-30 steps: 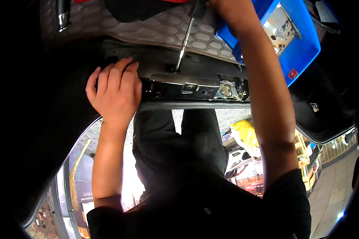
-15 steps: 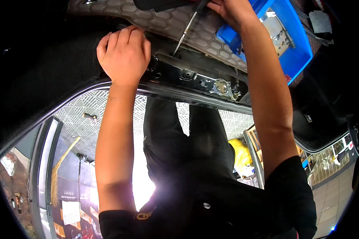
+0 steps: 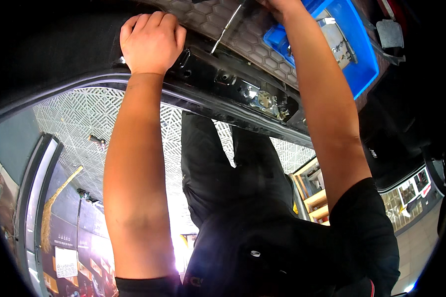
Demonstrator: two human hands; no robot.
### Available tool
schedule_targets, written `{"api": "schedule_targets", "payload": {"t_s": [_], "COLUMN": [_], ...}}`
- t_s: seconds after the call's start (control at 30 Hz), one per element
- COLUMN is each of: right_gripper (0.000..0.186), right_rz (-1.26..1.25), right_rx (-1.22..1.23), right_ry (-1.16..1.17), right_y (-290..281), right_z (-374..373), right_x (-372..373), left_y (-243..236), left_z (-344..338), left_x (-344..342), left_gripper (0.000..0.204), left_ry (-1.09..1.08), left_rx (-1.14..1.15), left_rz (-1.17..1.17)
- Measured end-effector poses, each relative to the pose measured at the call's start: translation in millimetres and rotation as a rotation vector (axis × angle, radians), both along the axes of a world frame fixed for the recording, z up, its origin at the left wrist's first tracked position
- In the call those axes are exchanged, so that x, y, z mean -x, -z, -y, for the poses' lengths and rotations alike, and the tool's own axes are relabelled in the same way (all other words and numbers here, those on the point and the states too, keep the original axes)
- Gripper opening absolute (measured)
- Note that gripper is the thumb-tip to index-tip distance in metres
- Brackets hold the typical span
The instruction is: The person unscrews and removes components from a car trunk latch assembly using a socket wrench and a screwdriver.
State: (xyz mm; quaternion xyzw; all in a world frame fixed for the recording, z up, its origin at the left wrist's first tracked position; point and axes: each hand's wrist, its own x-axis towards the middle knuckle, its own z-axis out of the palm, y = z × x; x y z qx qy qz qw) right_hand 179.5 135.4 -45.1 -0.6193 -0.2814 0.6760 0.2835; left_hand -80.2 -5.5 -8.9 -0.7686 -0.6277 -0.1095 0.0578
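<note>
Resting left hand [image 3: 152, 39] on black sill [image 3: 203, 74], right hand [image 3: 282, 6] near screwdriver [image 3: 226, 29]; each grip unclear

I see the left hand [image 3: 152, 42] at the left end of the metal panel [image 3: 223, 76], and the right hand [image 3: 281, 5] farther out and to the right, cut by the upper edge. Between them the tool shaft [image 3: 227, 28] slants from the panel's far side towards the right hand. Beyond the panel I have the quilted mat [image 3: 203, 20]; right of that, partly behind the right forearm, the bin [image 3: 366, 64] with small parts [image 3: 338, 48] inside. The latch mechanism [image 3: 265, 99] sits towards the panel's right end. The legs [image 3: 233, 173] are on my near side, the broom [image 3: 59, 198] far left.
</note>
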Motion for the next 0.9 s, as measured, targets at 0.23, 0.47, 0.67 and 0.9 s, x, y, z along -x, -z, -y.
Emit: {"api": "schedule_targets", "payload": {"t_s": [0.23,0.47,0.67,0.9], "right_gripper": [0.028,0.022,0.031,0.037], "right_rz": [0.128,0.078,-0.171,0.202], "right_rx": [0.008,0.042,0.098,-0.039], "right_ry": [-0.082,0.041,0.086,-0.154], "right_y": [-29.2,5.3,2.5,4.6], "right_z": [7.1,3.5,-2.4,-6.0], "right_x": [17.7,2.8,-8.6,-3.2], "left_y": [-14.5,-14.5,-18.6,-12.9], "left_z": [-1.2,-0.7,-7.9,-0.5], "left_x": [-3.7,-0.7,-2.0,4.4], "left_gripper": [0.014,0.012,0.019,0.023], "left_ry": [0.005,-0.010,0.027,-0.050], "left_rx": [-0.002,0.012,0.071,0.189], "left_rz": [0.003,-0.006,0.135,0.052]}}
